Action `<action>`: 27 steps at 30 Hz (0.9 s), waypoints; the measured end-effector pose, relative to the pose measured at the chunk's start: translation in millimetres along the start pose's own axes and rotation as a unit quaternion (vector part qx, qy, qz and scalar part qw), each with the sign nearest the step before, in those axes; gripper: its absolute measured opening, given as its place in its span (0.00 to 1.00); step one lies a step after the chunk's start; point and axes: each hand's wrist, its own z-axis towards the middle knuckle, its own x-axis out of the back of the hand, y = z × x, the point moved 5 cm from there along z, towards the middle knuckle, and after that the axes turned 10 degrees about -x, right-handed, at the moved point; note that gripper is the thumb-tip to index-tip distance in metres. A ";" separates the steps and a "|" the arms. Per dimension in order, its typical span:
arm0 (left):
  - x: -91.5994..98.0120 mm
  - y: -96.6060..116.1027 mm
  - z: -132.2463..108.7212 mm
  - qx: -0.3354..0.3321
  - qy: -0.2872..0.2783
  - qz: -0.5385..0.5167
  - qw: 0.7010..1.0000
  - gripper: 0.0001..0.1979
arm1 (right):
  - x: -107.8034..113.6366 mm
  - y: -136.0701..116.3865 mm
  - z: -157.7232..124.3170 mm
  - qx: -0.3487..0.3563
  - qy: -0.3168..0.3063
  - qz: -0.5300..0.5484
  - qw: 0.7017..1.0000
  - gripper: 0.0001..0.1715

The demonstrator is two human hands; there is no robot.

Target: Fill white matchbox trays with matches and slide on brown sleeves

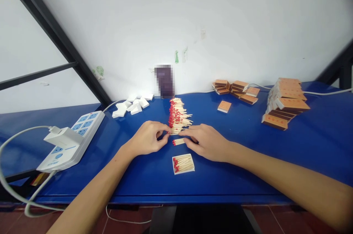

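Note:
A long pile of red-headed matches (178,114) lies on the blue table, heads to the left. At the pile's near end, my left hand (150,137) has thumb and index finger almost together beside the match heads; whether a match is between them is too small to tell. My right hand (205,141) rests with its fingers apart, index fingertip at the pile's near edge and thumb at a small row of matches (178,141). Nearer to me sits a white open matchbox tray (183,163) holding several matches, heads to the left.
White empty trays (132,105) lie at the back left, near a power strip (88,127) with a plugged-in charger (64,137). Orange matchbox covers (239,90) and a larger stack of them (288,101) stand at the right. A blurred dark object (164,81) leans against the wall.

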 end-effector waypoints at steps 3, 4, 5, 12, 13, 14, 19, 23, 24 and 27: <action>1.3 -1.0 -0.7 -0.007 0.007 0.024 1.000 0.09 | -1.0 0.6 0.5 -0.004 -0.004 -0.014 1.000 0.18; 1.1 -1.4 -0.8 -0.008 0.005 0.027 1.000 0.09 | -1.2 0.9 0.6 -0.004 -0.005 -0.013 1.000 0.18; 0.7 -1.8 -0.9 -0.008 0.002 0.028 1.000 0.09 | -1.5 1.2 0.7 -0.003 -0.006 -0.012 1.000 0.18; -1.2 -3.4 0.0 0.010 -0.016 0.030 0.999 0.09 | -2.4 3.4 1.7 -0.005 -0.010 -0.008 1.000 0.18; -1.4 -3.0 0.2 0.012 -0.019 0.030 0.999 0.09 | -2.2 3.9 2.1 -0.010 -0.011 -0.004 1.000 0.18; -1.8 -2.6 0.5 0.014 -0.023 0.029 0.999 0.09 | -2.1 4.4 2.6 -0.016 -0.011 0.000 1.000 0.18; -2.9 -0.5 1.3 0.018 -0.032 0.026 0.999 0.10 | -1.2 4.9 3.3 -0.028 -0.008 0.015 0.999 0.18; -2.8 0.7 1.3 0.013 -0.035 0.026 0.999 0.09 | -0.7 3.2 1.9 -0.019 -0.003 0.015 1.000 0.17; -3.1 0.9 1.3 0.013 -0.038 0.025 0.999 0.09 | -0.6 2.9 1.6 -0.017 -0.002 0.015 1.000 0.17; -4.0 1.9 1.3 0.013 -0.047 0.019 0.999 0.09 | -0.5 2.4 1.0 -0.019 0.000 0.017 1.000 0.16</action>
